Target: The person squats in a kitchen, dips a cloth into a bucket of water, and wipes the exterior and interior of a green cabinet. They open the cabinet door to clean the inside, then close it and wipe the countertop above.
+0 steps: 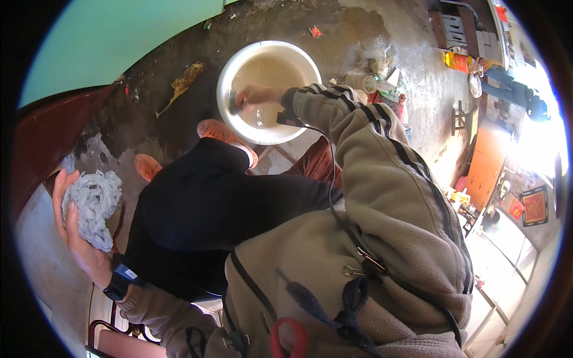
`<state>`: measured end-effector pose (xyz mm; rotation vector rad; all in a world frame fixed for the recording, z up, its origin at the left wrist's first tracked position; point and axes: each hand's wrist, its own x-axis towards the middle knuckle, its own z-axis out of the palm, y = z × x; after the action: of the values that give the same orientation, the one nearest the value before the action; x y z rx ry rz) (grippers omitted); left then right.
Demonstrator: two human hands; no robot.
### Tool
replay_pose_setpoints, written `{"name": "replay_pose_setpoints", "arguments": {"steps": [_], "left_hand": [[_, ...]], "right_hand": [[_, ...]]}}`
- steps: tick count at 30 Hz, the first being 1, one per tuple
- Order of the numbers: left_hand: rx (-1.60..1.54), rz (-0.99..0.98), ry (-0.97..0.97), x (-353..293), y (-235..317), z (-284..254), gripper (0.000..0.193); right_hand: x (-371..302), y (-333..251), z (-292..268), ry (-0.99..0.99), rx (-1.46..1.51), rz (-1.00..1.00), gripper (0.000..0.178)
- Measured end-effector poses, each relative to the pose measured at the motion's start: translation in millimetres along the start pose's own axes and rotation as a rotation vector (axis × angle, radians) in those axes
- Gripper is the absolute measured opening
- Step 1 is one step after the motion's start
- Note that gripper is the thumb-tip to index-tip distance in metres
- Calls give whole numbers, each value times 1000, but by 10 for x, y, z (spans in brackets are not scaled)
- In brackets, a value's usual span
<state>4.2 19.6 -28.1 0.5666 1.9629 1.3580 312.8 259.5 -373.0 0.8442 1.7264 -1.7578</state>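
Note:
At the far left, my left hand (76, 235) is wrapped along one side of a bunched grey-white cloth (95, 203), its fingers long and slightly curved. A dark watch (121, 277) is on that wrist. My right hand (258, 96) reaches into a wide white basin (270, 138) on the floor. Cloudy, pale brown water (274, 74) lies in the basin. The right fingers are curled close to the inner left wall, around a small dark greyish thing that I cannot make out.
Orange slippers (224, 131) are on my feet beside the basin. A long brownish object (185, 80) lies on the wet, stained floor to its left. Clutter with a green-lidded jar (364, 82) stands to its right. A turquoise panel (113, 42) fills the upper left; an oil bottle (459, 61) is farther right.

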Motion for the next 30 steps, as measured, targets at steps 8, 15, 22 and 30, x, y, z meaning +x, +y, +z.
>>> {"name": "replay_pose_setpoints", "arguments": {"steps": [8, 15, 22, 30], "left_hand": [[6, -6, -9, 0, 0, -15, 48], [80, -5, -25, 22, -5, -42, 48], [150, 9, -13, 2, 22, -9, 48], [166, 25, -9, 24, 3, -39, 46]], "right_hand": [[-482, 541, -34, -470, -462, 121, 13], [-494, 700, -51, -541, -525, 217, 12], [-381, 191, 265, -348, -586, -78, 21], [-754, 367, 138, -457, -717, -8, 22]]}}
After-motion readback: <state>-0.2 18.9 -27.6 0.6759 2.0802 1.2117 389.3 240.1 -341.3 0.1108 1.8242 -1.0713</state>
